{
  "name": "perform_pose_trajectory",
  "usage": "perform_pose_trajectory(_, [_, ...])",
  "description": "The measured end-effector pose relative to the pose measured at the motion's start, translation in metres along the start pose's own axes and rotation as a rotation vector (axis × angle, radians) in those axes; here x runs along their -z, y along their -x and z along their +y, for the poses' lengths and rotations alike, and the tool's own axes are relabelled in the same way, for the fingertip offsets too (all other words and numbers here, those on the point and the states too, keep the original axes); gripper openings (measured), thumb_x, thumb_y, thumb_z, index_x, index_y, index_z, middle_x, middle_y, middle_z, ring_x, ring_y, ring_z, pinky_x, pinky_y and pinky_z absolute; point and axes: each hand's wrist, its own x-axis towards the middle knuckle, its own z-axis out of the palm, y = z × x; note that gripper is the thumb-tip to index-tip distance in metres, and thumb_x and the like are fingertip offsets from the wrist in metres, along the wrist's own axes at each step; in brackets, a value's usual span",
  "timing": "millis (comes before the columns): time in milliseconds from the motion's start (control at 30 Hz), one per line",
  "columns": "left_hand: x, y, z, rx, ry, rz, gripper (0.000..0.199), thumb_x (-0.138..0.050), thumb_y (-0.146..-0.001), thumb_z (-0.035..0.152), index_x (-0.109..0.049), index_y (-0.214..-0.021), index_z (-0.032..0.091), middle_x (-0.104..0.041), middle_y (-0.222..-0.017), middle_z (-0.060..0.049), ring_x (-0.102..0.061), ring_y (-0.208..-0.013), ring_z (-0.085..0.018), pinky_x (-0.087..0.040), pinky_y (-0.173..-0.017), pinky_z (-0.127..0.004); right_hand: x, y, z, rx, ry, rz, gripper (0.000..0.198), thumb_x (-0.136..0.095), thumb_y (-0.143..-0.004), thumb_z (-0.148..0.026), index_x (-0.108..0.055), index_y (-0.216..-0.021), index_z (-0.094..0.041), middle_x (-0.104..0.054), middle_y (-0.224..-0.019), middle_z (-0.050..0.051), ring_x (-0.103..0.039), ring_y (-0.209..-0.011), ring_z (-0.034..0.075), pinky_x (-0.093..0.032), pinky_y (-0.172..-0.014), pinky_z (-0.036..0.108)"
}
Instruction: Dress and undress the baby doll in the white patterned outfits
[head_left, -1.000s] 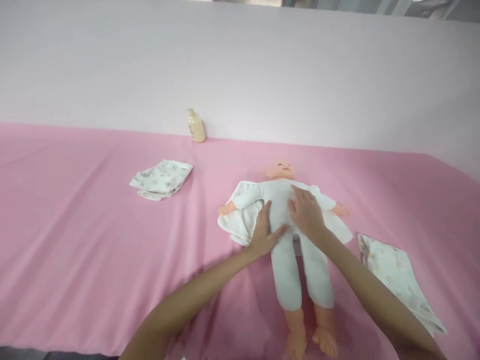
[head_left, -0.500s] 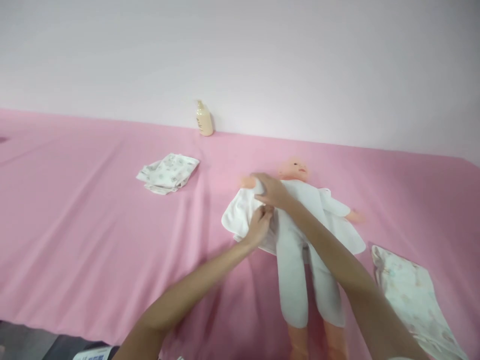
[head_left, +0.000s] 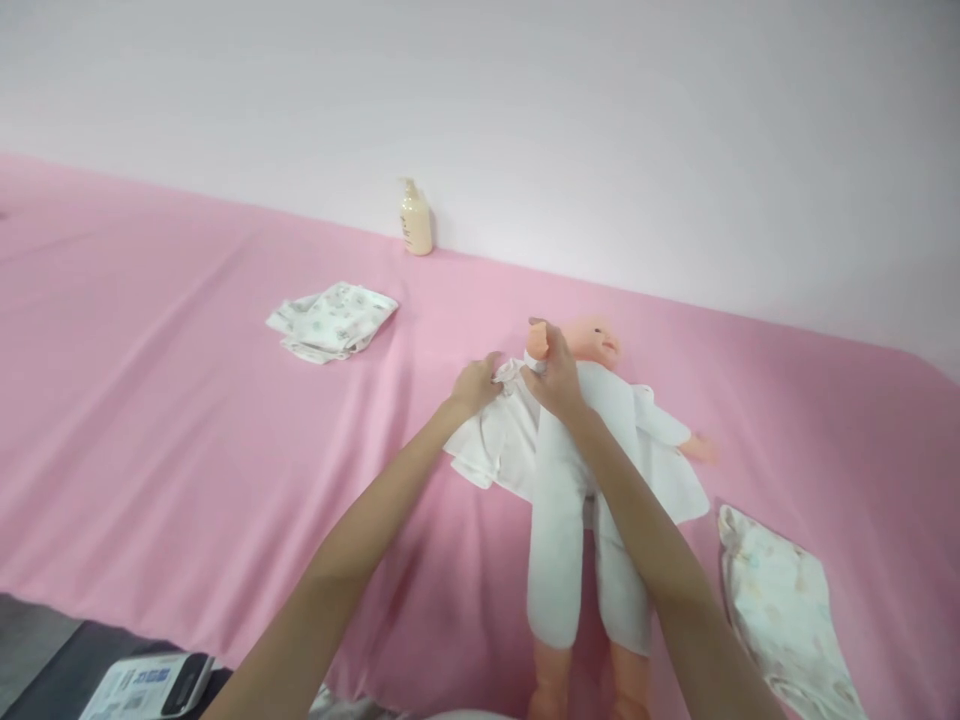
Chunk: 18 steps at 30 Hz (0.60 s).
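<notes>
A baby doll (head_left: pixel 559 540) with a white cloth body lies on its back, head toward the wall. Under its back a white garment (head_left: pixel 480 440) is spread out to both sides. My left hand (head_left: pixel 477 386) pinches the gathered edge of this garment beside the doll's raised arm. With my right hand (head_left: pixel 556 375) I grip that arm near the wrist, its small hand poking up between my thumb and fingers. The doll's other arm (head_left: pixel 671 428) stretches out to the right over the garment.
A pink cloth (head_left: pixel 187 420) covers the table up to the white wall. A pump bottle (head_left: pixel 417 220) stands by the wall. Folded patterned clothes (head_left: pixel 337 320) lie at the left, and another patterned garment (head_left: pixel 784 600) at the right. A phone-like item (head_left: pixel 146 688) is at the lower left.
My left hand has moved up and left from the doll's side, drawing the garment's edge along. My right hand has lifted the doll's arm upright and inward. The view has tilted slightly.
</notes>
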Motion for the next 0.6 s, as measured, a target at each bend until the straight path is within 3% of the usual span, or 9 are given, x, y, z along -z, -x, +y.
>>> perform_pose_trajectory(167, [0.040, -0.001, -0.016, 0.035, 0.006, 0.117, 0.060, -0.057, -0.069, 0.018, -0.052, -0.129, 0.015, -0.067, -0.090, -0.007, -0.062, -0.086, -0.022, -0.046, -0.079, -0.029, -0.004, 0.000, -0.007, 0.016, 0.176, -0.197, 0.054, -0.042, -0.072, -0.009, -0.038, -0.126, -0.011, -0.051, -0.112, 0.015, -0.048, -0.105, 0.027, -0.043, -0.092, 0.039])
perform_pose_trajectory(333, [0.080, 0.013, -0.004, -0.102, 0.157, 0.194, 0.061, -0.060, -0.065, 0.022, -0.055, -0.126, 0.018, -0.062, -0.072, 0.001, -0.059, -0.069, -0.016, -0.046, -0.068, -0.025, -0.017, 0.006, -0.024, 0.143, 0.393, -0.472, 0.040, -0.043, -0.079, -0.007, -0.047, -0.118, -0.015, -0.055, -0.107, 0.013, -0.050, -0.097, 0.026, -0.042, -0.084, 0.038])
perform_pose_trajectory(433, [0.090, 0.027, 0.014, -0.164, 0.113, 0.192, 0.061, -0.058, -0.065, 0.021, -0.055, -0.126, 0.019, -0.061, -0.072, 0.001, -0.058, -0.070, -0.016, -0.044, -0.068, -0.025, -0.021, 0.008, -0.028, 0.140, 0.449, -0.509, 0.039, -0.045, -0.081, -0.006, -0.046, -0.118, -0.014, -0.056, -0.112, 0.014, -0.050, -0.099, 0.026, -0.040, -0.084, 0.038])
perform_pose_trajectory(600, [0.089, 0.041, 0.033, -0.229, -0.061, 0.164, 0.058, -0.051, -0.069, 0.015, -0.055, -0.127, 0.017, -0.063, -0.072, -0.002, -0.058, -0.069, -0.017, -0.041, -0.064, -0.025, -0.021, 0.006, -0.026, 0.057, 0.504, -0.529, 0.029, -0.037, -0.086, -0.006, -0.050, -0.112, -0.012, -0.058, -0.109, 0.015, -0.052, -0.099, 0.026, -0.039, -0.084, 0.037])
